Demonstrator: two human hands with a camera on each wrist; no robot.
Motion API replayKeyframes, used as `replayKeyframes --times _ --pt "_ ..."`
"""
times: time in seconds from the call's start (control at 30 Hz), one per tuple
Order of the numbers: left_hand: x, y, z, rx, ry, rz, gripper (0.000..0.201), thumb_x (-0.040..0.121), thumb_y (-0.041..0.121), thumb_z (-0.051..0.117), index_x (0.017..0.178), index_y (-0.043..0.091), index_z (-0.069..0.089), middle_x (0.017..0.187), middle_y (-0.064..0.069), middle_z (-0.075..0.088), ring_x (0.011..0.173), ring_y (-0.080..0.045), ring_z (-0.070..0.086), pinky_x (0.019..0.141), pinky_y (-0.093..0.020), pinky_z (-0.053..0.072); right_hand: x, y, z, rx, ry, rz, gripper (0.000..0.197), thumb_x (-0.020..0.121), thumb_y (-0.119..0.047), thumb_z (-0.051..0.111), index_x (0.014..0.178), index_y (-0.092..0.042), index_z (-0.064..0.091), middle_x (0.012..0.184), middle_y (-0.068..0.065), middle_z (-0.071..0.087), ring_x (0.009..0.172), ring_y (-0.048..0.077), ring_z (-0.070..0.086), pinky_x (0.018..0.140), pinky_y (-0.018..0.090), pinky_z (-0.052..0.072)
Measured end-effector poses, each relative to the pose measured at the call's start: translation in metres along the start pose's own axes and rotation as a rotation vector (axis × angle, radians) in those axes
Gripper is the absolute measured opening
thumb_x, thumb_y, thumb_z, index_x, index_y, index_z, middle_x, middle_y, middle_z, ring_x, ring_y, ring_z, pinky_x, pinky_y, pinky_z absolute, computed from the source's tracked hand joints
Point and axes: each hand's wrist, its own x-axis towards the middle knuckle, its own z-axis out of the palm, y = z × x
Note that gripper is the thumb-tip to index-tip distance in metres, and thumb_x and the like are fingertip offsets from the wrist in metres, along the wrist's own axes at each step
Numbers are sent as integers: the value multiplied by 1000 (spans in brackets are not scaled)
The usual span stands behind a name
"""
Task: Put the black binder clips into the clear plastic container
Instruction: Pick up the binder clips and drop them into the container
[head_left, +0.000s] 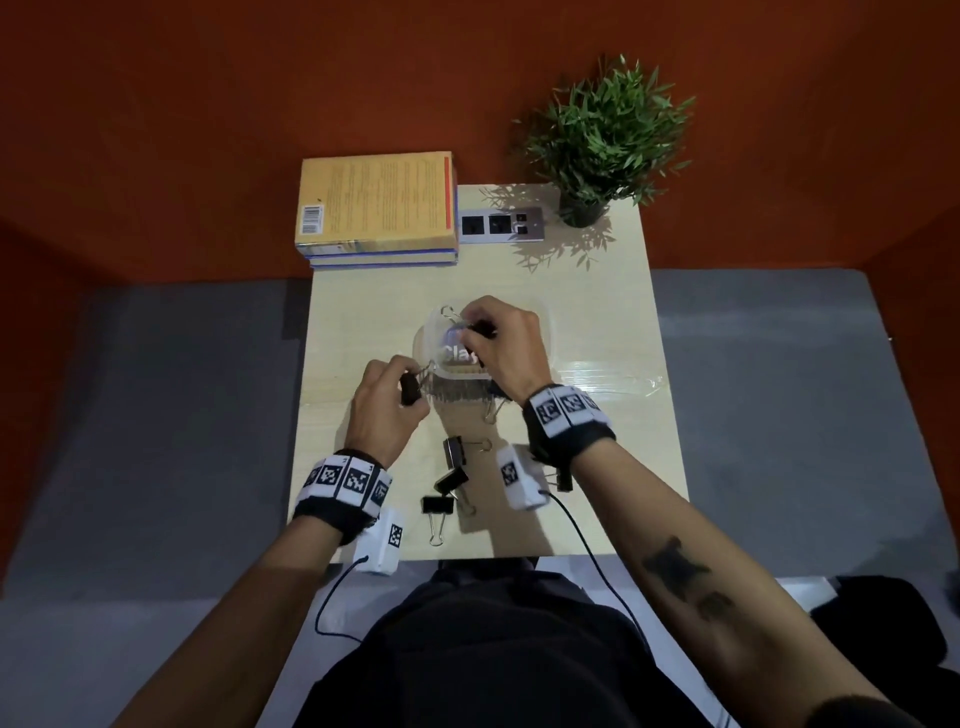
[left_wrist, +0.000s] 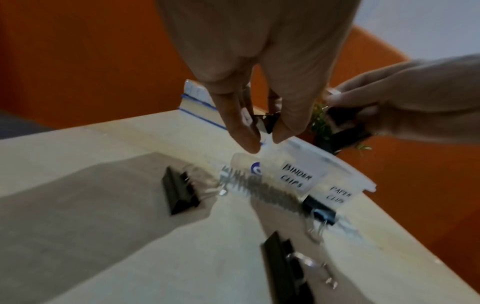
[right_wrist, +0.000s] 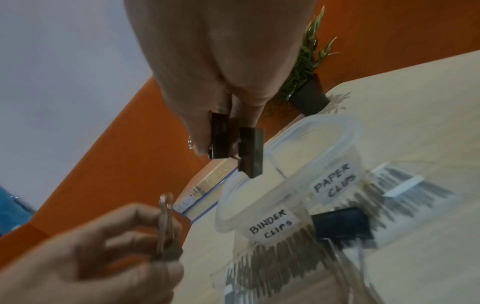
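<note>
The clear plastic container (head_left: 422, 340) stands mid-table, with labels reading BINDER CLIPS and PAPER CLIPS on its near wall (left_wrist: 296, 176). My right hand (head_left: 475, 332) hovers over its open top and pinches two black binder clips (right_wrist: 250, 152) between thumb and fingers. My left hand (head_left: 415, 387) is at the container's near-left corner, above the table, and grips another black binder clip (head_left: 410, 388). Three loose black clips lie nearer me (head_left: 453, 451) (head_left: 451, 479) (head_left: 435, 506). One more clip (right_wrist: 342, 225) lies against the container's front wall.
Stacked books (head_left: 376, 208) sit at the table's (head_left: 597, 312) back left, a socket panel (head_left: 501, 225) beside them and a potted plant (head_left: 602, 145) at the back right. Another black clip (head_left: 563, 480) lies partly under my right wrist. Cables trail off the front edge.
</note>
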Motion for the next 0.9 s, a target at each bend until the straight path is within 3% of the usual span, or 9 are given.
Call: replayKeyframes --times 0.13,0.3,0.43,0.5,0.57,0.63,0.73,0.8,0.9 --pt "19 26 -4 123 36 53 33 76 21 71 104 26 56 100 -6 56 73 -26 61 59 -32 46 8 4 1 -61 11 32 14 81 -13 72 95 -12 73 91 5 76 81 17 68 77 34 57" --pt "46 50 11 359 -43 200 38 81 32 69 116 22 56 105 -9 60 98 -29 53 65 -40 50 -35 35 -40 -138 148 77 8 87 -10 65 90 -12 72 85 3 75 74 15 67 69 25 54" --pt "56 59 17 382 -116 248 43 83 34 69 120 17 56 115 -11 58 107 -30 49 71 -43 51 -88 85 -67 -403 71 232 26 87 -33 65 108 -17 67 105 8 71 90 26 65 71 34 52" --pt "48 51 12 362 -50 210 39 85 29 66 119 15 55 117 -12 56 107 -32 50 71 -43 51 -113 103 -72 -532 -90 336 42 86 -48 63 119 -23 60 118 12 61 105 32 56 75 42 53" --pt "34 31 4 372 -25 86 38 85 26 63 120 16 53 122 -13 53 109 -34 49 77 -44 50 -132 111 -70 -577 -225 384 48 79 -58 68 115 -28 57 121 11 50 109 32 48 71 41 49" --pt "15 5 -2 382 -131 -130 44 84 29 63 125 22 49 129 -12 47 114 -35 45 90 -49 45 -142 112 -62 -581 -262 345 53 71 -63 72 108 -28 56 118 9 43 106 29 44 64 36 44" --pt "-13 -28 0 384 -339 -298 58 78 34 66 130 29 42 133 -8 37 120 -33 37 88 -47 46 -143 107 -42 -574 -279 288 64 64 -58 80 112 -27 53 117 7 39 105 26 41 62 33 43" --pt "-29 -37 10 386 -365 -219 56 76 27 69 127 30 45 128 -7 37 115 -29 39 78 -41 48 -140 103 -28 -580 -308 245 65 63 -49 84 114 -24 53 117 7 39 104 26 41 60 33 45" --pt "-42 -34 22 402 -335 -34 48 78 10 70 119 23 51 122 -8 41 109 -31 45 69 -40 49 -134 100 -12 -591 -299 164 47 72 -28 80 112 -21 56 112 8 43 100 29 44 55 31 45"
